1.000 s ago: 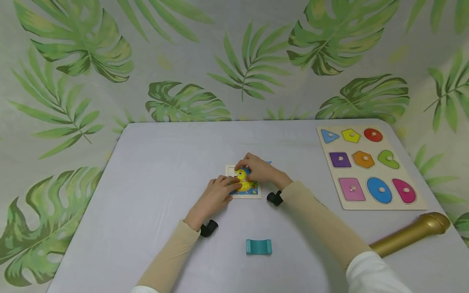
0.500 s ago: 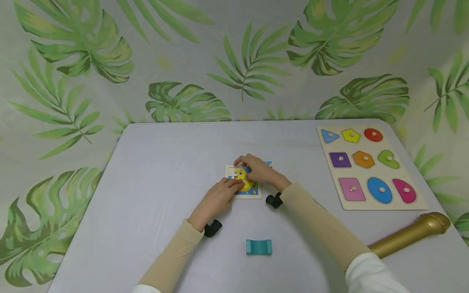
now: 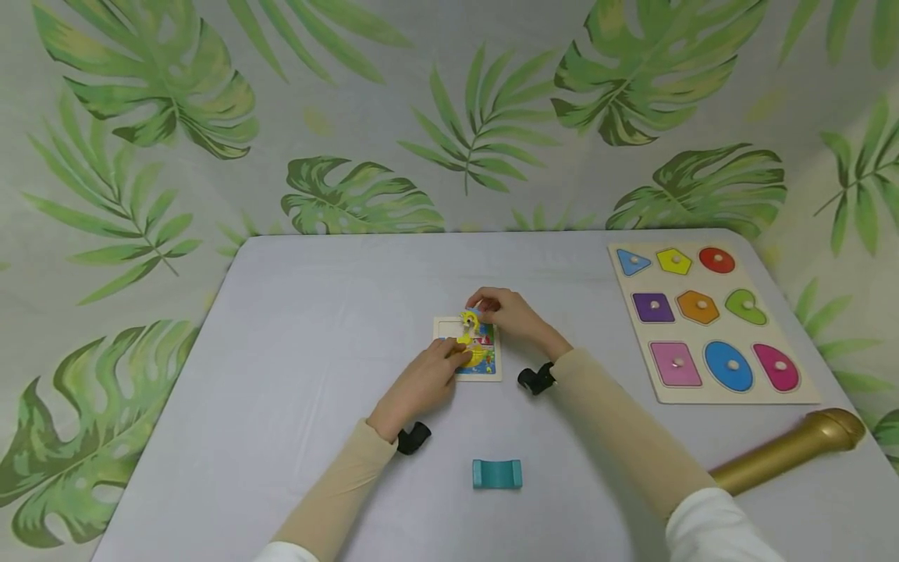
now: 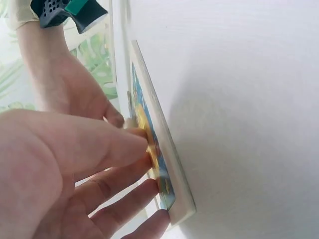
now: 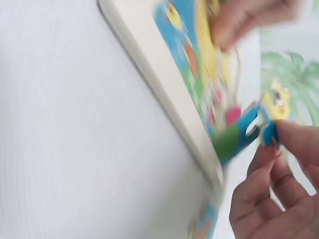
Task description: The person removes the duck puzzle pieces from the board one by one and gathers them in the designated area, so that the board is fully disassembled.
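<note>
A small jigsaw puzzle in a pale wooden tray [image 3: 500, 373] lies mid-table, showing a yellow duck on blue. My right hand [image 3: 516, 318] pinches a puzzle piece [image 5: 275, 104] with the duck's yellow head and blue edges between thumb and fingers. In the right wrist view this piece is tilted up over the top of the puzzle, by a blue and green piece [image 5: 233, 139] at the tray's corner. My left hand [image 3: 419, 380] lays its fingertips [image 4: 149, 186] on the lower duck picture, partly covering it. The tray's upper left slot shows bare wood.
Another loose puzzle piece [image 5: 205, 221] lies beyond the tray's edge, blurred. A shape board [image 3: 670, 386] with knobbed pieces is at the right, a gold microphone [image 3: 787, 451] in front of it. A teal curved block [image 3: 496, 474] sits near the front.
My right hand has lifted the duck-head piece out of the picture and shifted slightly right with it, uncovering part of the puzzle's top. The left hand has slid a little rightward over the puzzle.
</note>
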A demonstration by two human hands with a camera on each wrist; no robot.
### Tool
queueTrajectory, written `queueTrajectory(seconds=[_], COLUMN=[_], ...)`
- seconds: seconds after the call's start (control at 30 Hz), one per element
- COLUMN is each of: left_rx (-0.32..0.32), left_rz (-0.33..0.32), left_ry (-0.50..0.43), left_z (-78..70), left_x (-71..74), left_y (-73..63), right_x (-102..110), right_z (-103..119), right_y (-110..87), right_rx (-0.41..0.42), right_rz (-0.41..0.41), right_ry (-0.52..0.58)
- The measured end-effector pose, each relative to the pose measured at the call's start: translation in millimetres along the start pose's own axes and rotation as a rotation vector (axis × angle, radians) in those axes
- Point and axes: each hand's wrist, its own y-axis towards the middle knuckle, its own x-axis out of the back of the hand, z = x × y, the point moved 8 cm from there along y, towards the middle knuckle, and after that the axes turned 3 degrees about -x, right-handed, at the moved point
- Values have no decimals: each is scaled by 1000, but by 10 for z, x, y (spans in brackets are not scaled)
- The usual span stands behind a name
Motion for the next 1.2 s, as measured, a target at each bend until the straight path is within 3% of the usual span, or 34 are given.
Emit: queueTrajectory(seconds=[0.17, 0.3, 0.53, 0.8, 1.03, 1.2], left_rx=[17, 11, 11, 16, 30, 40], left_rz=[8, -4, -9, -23, -25, -23], left_ry=[-34, -47, -72, 1, 16, 14], left_z=[27, 30, 6, -16, -20, -16], left_x=[-25, -14, 12, 0, -9, -23], left_y=[0, -3, 3, 13, 18, 25], right_x=[249, 283, 447, 706, 702, 685], right_z=[-175, -290, -398, -613, -658, -623], right_y=[-50, -79, -190, -285, -266, -260], right_rx=[-53, -99, -149, -210, -190, -162], right_rz=[-19, 30, -10, -17, -29, -61], right_ry=[207, 258, 113, -94, -156, -261])
